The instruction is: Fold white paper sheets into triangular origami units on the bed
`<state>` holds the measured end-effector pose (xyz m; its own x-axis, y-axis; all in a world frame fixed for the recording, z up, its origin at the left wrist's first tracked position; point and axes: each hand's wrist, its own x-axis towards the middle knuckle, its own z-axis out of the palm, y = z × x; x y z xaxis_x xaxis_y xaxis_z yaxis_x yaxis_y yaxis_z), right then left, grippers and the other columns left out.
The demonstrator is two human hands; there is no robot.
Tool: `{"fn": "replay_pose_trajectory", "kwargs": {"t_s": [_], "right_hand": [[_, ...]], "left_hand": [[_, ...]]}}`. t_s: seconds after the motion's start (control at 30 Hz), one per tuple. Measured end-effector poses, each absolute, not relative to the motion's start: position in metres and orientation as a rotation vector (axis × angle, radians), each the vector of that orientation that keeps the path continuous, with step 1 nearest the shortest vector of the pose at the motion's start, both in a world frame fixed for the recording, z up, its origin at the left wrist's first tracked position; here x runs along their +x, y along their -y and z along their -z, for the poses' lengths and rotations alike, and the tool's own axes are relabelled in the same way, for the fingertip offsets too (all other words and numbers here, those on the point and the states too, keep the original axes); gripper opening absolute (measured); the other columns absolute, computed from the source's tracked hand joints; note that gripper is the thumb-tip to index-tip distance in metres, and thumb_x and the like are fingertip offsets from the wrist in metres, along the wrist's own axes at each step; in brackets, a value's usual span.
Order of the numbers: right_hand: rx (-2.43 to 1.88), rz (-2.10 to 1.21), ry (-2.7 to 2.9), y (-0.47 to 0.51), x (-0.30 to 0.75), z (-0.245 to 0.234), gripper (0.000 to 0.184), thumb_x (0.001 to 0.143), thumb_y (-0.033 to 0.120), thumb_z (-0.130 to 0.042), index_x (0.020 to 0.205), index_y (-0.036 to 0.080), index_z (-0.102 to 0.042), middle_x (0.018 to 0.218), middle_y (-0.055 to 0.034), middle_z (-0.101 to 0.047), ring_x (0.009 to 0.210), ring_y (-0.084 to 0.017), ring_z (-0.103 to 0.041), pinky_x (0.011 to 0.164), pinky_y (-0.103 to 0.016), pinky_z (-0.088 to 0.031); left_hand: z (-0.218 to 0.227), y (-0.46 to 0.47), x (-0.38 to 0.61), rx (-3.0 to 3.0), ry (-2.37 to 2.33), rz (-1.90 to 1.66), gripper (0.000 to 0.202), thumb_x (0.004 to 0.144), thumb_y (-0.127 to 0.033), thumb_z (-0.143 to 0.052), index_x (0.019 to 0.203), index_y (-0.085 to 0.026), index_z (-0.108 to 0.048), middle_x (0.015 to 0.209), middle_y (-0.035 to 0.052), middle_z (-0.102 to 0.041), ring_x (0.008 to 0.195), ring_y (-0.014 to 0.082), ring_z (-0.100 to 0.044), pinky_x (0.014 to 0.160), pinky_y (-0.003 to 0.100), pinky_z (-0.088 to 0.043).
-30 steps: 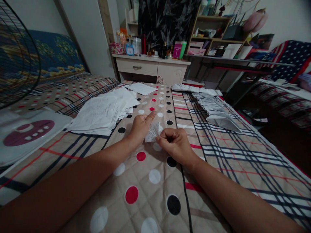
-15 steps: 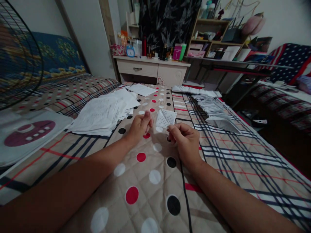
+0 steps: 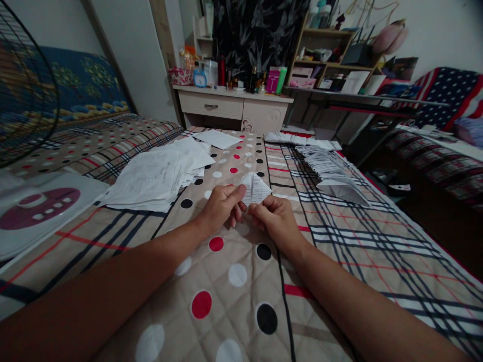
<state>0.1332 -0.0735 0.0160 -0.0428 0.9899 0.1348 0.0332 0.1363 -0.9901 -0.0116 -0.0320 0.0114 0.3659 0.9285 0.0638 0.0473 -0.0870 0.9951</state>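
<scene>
A small piece of folded paper [image 3: 258,188] with printed lines is held just above the bedspread, in the middle of the view. My left hand [image 3: 225,203] pinches its left edge between thumb and fingers. At its lower edge my right hand [image 3: 274,215] grips it with thumb and forefinger, the other fingers curled. A crease runs down the paper, and its top comes to a point. Fingers cover its lower corners.
A stack of loose paper sheets [image 3: 147,176] lies to the left, one white sheet [image 3: 218,139] beyond it. Rows of folded paper pieces [image 3: 326,168] lie to the right. A plastic bag [image 3: 49,206] and a fan [image 3: 28,85] are at far left. A dresser [image 3: 230,105] stands behind.
Both hands have come together and taken hold of the folded paper, which lay flat just beyond them before. It is now lifted and tilted slightly.
</scene>
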Motion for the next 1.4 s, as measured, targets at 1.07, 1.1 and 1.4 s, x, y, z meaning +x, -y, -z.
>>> {"fn": "replay_pose_trajectory", "kwargs": {"t_s": [1.07,1.1,1.4], "right_hand": [[-1.126,-0.273,1.692,0.063,0.149,-0.010,0.008,0.086,0.022,-0.062,0.087,0.020,-0.070,0.082,-0.0034,-0.066,0.074,-0.016,-0.059,0.066,-0.028,-0.045],[-1.119,-0.269,1.702,0.063,0.149,-0.010,0.009,0.086,0.022,-0.061,0.088,0.020,-0.070,0.082,-0.0036,-0.066,0.075,-0.016,-0.059,0.066,-0.028,-0.045],[-1.116,-0.170,1.746,0.067,0.144,-0.012,0.010,0.083,0.020,-0.058,0.084,0.020,-0.068,0.080,-0.0038,-0.063,0.076,-0.017,-0.058,0.063,-0.028,-0.044]], "left_hand": [[-0.011,0.028,-0.016,2.566,-1.046,-1.355,0.021,0.090,-0.032,-0.057,0.083,-0.018,-0.069,0.082,0.0059,-0.070,0.080,0.0181,-0.063,0.075,0.030,-0.047],[-0.013,0.030,-0.014,2.537,-1.028,-1.396,0.018,0.089,-0.032,-0.059,0.082,-0.017,-0.067,0.082,0.0059,-0.070,0.080,0.0180,-0.063,0.075,0.030,-0.047],[-0.017,0.037,-0.009,2.492,-1.048,-1.440,0.004,0.079,-0.015,-0.056,0.078,-0.019,-0.055,0.075,0.0018,-0.062,0.073,0.0159,-0.059,0.069,0.027,-0.046]]}}
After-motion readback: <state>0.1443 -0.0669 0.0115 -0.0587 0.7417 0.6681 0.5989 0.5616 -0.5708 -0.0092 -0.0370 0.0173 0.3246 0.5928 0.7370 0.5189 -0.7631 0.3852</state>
